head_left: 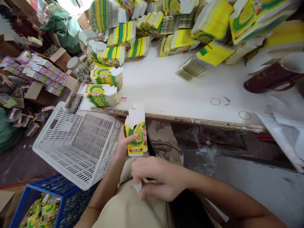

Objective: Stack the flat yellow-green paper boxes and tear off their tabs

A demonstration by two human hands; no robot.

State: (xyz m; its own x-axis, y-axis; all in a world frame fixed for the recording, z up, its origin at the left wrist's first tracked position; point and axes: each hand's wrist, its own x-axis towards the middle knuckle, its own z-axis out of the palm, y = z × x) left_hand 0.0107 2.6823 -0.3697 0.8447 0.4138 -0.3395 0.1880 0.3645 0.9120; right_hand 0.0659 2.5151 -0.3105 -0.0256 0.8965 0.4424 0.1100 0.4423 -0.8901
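Observation:
My left hand (123, 143) is closed around a small yellow and green carton (136, 138), thumb across its front panel. The carton stands upright near the table's front edge, its white top flaps (137, 114) raised. Closer to my body, my right hand (158, 177) is curled, thumb and fingers drawn together and apart from the carton. Something white shows at its fingertips; what it is, I cannot make out. Stacks of flattened cartons (102, 95) in the same colours lie on the white table (161, 82), left of and beyond the held one.
A white plastic basket (89, 182) sits to my left, above a blue crate (60, 198) holding small yellow-green packets. A maroon mug (266, 77) lies tilted at the table's right, near rubber bands (215, 101). Pink boxes (45, 71) and a lidded jar (82, 70) are at left.

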